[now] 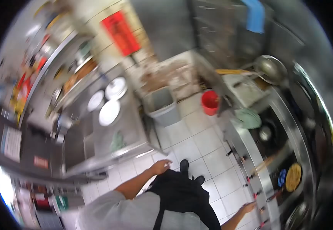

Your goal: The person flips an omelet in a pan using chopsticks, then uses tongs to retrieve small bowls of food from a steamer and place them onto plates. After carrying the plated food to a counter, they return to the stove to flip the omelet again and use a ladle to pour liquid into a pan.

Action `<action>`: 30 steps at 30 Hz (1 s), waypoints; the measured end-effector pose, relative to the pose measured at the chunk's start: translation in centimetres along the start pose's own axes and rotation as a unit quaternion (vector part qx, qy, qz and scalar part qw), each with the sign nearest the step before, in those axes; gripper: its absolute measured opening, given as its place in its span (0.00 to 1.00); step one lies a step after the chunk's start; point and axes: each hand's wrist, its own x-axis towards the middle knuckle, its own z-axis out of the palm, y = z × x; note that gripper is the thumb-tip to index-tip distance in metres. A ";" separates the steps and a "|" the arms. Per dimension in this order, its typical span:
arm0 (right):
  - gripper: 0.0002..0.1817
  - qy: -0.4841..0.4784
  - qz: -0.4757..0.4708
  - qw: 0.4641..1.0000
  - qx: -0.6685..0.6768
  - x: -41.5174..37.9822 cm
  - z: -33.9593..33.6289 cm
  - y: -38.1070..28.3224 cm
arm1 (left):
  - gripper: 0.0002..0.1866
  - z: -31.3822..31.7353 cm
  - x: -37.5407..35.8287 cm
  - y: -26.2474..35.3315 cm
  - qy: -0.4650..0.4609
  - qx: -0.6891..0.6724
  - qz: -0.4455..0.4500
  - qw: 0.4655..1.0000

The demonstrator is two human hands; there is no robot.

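My left hand (161,167) hangs in front of my black apron (178,193), near the corner of the steel counter (135,147). Its fingers are loosely bent and apart, with nothing seen in them. My right hand (247,207) reaches to the front of the stove (264,180), beside its row of red-marked knobs (255,195). Blur hides how its fingers lie and whether they touch a knob. On the stove, a round yellow-brown food (293,177) lies over a burner, with a blue flame (282,177) beside it. A dark handle (275,195) sticks out towards my right hand.
White plates (109,112) and a green cloth (117,141) lie on the steel counter. A grey bin (161,107) and red bucket (210,102) stand on the tiled floor. Another green cloth (249,118) and a metal wok (270,69) are at the stove's far end.
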 end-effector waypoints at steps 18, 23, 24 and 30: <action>0.04 -0.346 0.292 0.877 -0.163 -18.4 3.2 1.5 | 0.25 -17.2 -4.6 -22.5 0.445 0.119 -0.182 0.869; 0.08 -0.414 0.166 0.853 -0.270 -25.0 6.9 -3.1 | 0.17 -20.6 -3.0 -20.9 0.473 0.091 -0.117 0.869; 0.09 -0.425 0.142 0.844 -0.294 -25.7 8.1 -3.1 | 0.15 -21.1 -3.1 -21.2 0.472 0.105 -0.123 0.867; 0.15 -0.548 -0.042 0.730 -0.406 -32.4 15.9 -9.8 | 0.10 -22.4 -3.9 -24.3 0.457 0.167 -0.174 0.856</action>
